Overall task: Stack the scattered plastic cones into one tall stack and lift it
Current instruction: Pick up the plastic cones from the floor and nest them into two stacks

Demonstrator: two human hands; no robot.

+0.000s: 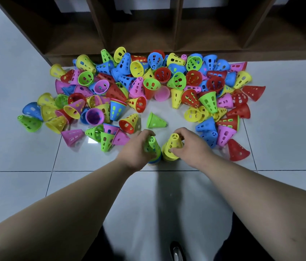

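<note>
Two stacks: both stand upright on the floor (16,185) right in front of me, just beside each other, narrow ends up.
Left hand (135,149): my fingers are curled round the green-topped stack (153,146), gripping its side; rims of other colours, blue among them, show at its base.
Right hand (189,146): my fingers wrap the yellow stack (172,144) from the right, with the thumb on its near side.
Stack height: I cannot count the cones in either one, since my hands cover most of them.
Loose green cone (156,121): lies on its side just beyond the two stacks, apart from both, tip pointing right.
Heap of cones (142,81): red, blue, yellow, green and pink, tumbled over the tiles in a wide arc beyond my hands, some nested together.
Red cone (237,150): lies by itself on the tiles to the right of my right hand.
Shelf unit (142,34): dark wood, standing along the far edge of the heap.
</note>
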